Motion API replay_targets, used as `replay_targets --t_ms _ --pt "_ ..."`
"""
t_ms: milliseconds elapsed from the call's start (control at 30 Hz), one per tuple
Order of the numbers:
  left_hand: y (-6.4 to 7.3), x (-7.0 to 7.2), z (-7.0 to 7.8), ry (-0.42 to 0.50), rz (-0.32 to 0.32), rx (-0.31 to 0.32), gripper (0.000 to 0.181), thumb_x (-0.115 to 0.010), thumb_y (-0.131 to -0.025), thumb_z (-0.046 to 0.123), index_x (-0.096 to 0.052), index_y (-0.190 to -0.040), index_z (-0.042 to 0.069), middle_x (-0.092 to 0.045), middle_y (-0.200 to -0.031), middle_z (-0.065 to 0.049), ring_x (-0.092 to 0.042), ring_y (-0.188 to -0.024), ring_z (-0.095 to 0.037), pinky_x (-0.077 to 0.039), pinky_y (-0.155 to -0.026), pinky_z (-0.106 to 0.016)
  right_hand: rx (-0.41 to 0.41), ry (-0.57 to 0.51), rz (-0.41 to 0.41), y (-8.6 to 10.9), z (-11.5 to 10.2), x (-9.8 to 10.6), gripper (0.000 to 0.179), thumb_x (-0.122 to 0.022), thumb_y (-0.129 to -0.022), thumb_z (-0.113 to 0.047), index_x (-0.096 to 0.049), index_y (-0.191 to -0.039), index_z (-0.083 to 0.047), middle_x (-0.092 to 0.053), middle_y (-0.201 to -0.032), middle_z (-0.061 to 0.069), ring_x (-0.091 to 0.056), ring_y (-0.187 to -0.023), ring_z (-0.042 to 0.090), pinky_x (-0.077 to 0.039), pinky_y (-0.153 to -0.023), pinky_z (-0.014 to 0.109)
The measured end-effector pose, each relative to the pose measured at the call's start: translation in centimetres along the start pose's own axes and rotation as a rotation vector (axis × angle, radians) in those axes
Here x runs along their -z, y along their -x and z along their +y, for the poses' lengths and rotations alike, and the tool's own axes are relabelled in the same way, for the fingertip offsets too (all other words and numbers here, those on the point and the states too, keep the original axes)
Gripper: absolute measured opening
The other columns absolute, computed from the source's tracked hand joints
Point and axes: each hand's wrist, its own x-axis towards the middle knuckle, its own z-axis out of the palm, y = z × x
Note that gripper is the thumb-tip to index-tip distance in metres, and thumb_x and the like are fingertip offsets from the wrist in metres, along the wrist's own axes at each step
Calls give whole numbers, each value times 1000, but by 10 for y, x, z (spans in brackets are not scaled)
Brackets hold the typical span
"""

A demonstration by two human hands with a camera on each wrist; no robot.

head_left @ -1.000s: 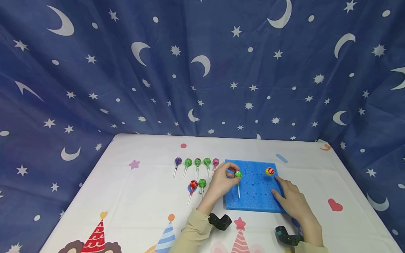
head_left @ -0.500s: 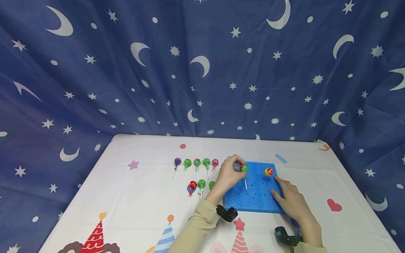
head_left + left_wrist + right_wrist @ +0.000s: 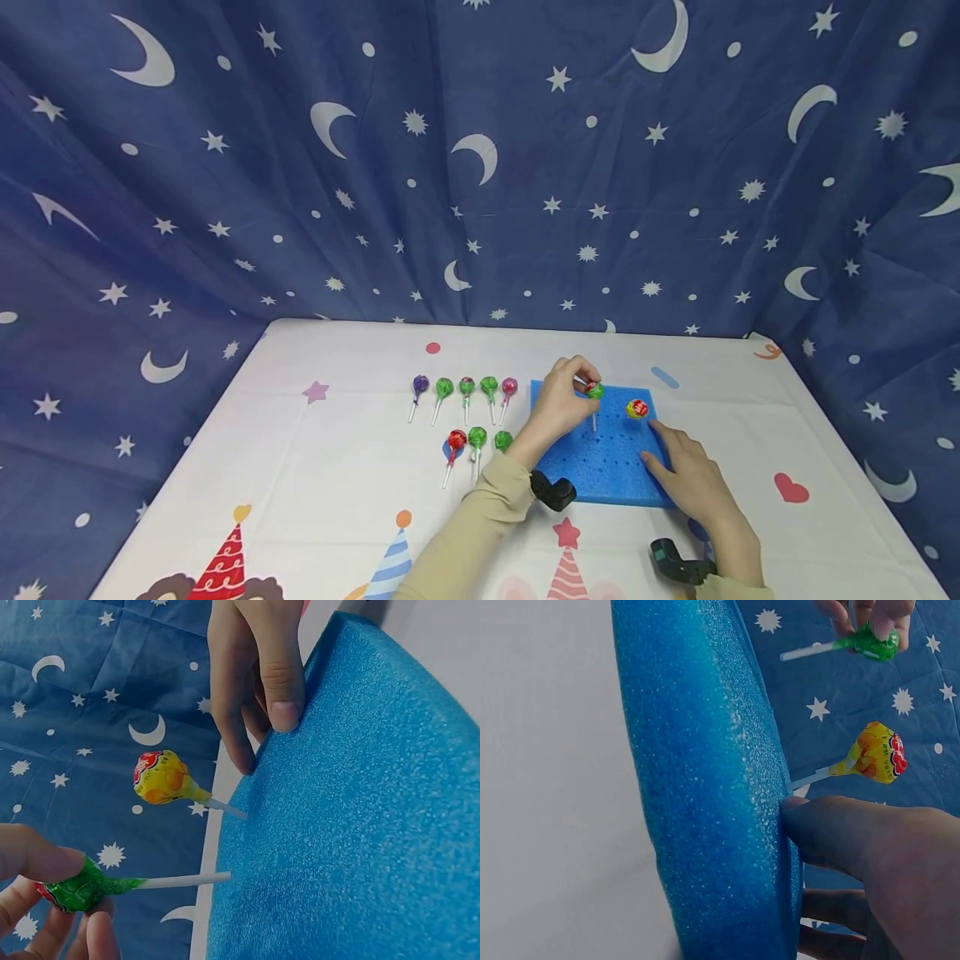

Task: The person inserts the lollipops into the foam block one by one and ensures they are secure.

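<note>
My left hand (image 3: 562, 403) pinches a green lollipop (image 3: 79, 886) by its wrapped candy head, the white stick pointing down. The stick's free end hangs close over the blue foam board (image 3: 600, 475), near its far edge. A yellow and red lollipop (image 3: 163, 778) stands upright with its stick in the foam, right of the green one in the head view. My right hand (image 3: 697, 479) rests on the board's right edge, its thumb (image 3: 825, 825) on the foam and the other fingers along the side.
Left of the board lie several lollipops in two rows, among them a purple one (image 3: 420, 383), a pink one (image 3: 509, 386) and a red one (image 3: 457, 440). Small holes dot the foam. A blue curtain (image 3: 375, 192) hangs behind the white table (image 3: 330, 467).
My left hand has carried the green lollipop right and toward the board's far edge. A green lollipop in the near row has come into sight behind it. My right hand stays in place.
</note>
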Motion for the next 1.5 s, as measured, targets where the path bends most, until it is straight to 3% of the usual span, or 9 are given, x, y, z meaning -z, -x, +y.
replay_targets --t_ms 400,600,1500 --pt "-14 -13 3 -77 -18 -51 27 -72 -77 0 -59 -95 14 -53 -99 -1 -56 -88 -11 -46 -74 -17 -3 -1 1 -1 0 0 65 -54 -95 -34 -32 -147 -1 -40 -143 30 -34 -131 53 -30 -99 74" --pt "-18 -18 3 -80 -29 -53 27 -72 -77 -3 -58 -93 14 -52 -98 -2 -58 -91 -18 -46 -73 -17 0 -6 5 -1 0 -1 65 -55 -95 -33 -33 -146 0 -41 -142 31 -34 -130 53 -30 -98 74" --pt "-22 -31 -3 -129 -39 -49 30 -73 -74 -5 -58 -90 15 -51 -95 0 -54 -84 -8 -46 -75 -15 0 1 8 0 0 1 65 -55 -95 -36 -34 -146 0 -41 -142 31 -35 -130 54 -30 -97 75"
